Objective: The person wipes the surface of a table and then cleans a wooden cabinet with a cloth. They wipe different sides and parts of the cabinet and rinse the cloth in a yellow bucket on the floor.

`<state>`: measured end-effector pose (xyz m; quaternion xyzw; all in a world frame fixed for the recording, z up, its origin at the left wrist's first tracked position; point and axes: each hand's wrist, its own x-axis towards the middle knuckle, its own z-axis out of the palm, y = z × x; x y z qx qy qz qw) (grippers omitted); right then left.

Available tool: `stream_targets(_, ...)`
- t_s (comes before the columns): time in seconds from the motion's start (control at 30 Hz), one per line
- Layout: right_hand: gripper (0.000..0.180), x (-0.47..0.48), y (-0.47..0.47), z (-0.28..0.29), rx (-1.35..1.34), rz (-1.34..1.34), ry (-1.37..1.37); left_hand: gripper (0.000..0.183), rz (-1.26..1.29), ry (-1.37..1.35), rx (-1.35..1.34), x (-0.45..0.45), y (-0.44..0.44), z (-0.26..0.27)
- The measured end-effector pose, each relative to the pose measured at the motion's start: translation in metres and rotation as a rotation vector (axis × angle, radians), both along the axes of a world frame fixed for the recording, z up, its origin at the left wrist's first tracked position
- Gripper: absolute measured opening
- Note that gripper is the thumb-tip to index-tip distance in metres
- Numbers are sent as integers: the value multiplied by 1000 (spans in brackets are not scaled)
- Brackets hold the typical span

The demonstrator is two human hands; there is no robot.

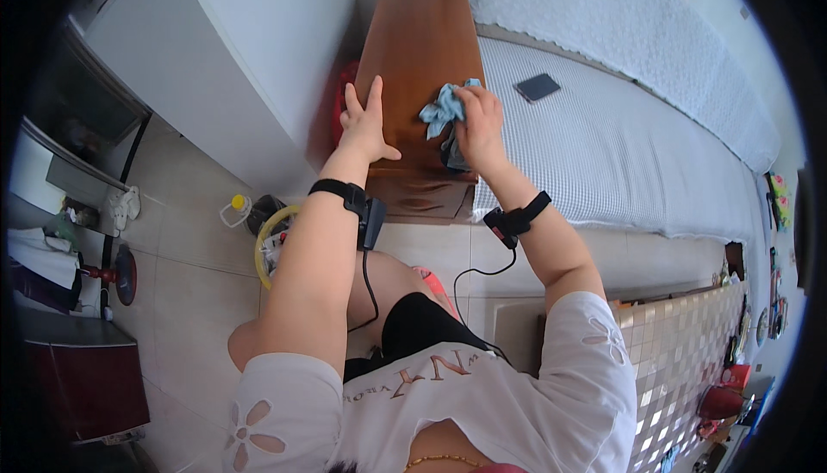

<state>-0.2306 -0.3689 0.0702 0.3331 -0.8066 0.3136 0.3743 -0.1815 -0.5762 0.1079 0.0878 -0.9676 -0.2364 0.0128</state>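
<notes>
A crumpled light-blue cloth (444,110) is held in my right hand (481,125), over the right part of a polished brown wooden cabinet top (420,27). Beneath that hand lies a dark object (454,155), mostly hidden, at the near right corner of the top. My left hand (367,125) has its fingers spread at the left edge of the wood and holds nothing; whether it touches the surface is hard to tell. Both wrists wear black straps with small devices and cables.
A dark phone (537,87) lies on the checked cover of a long seat (594,150) at the right. Left of the cabinet stands a white panel (213,85). On the floor are a yellow-capped plastic jug (238,208) and a yellow-rimmed bin (263,240). A mosaic-patterned table (685,337) is at lower right.
</notes>
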Motion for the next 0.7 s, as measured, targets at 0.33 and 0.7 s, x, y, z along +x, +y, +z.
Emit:
stream_targets(0.33, 35, -110, -22, 19, 8, -523, -335, 136, 48, 18, 8, 5, 8, 5)
stream_targets(0.7, 52, 23, -23, 21, 195, 216, 103, 136, 12, 25, 73, 7, -1, 3)
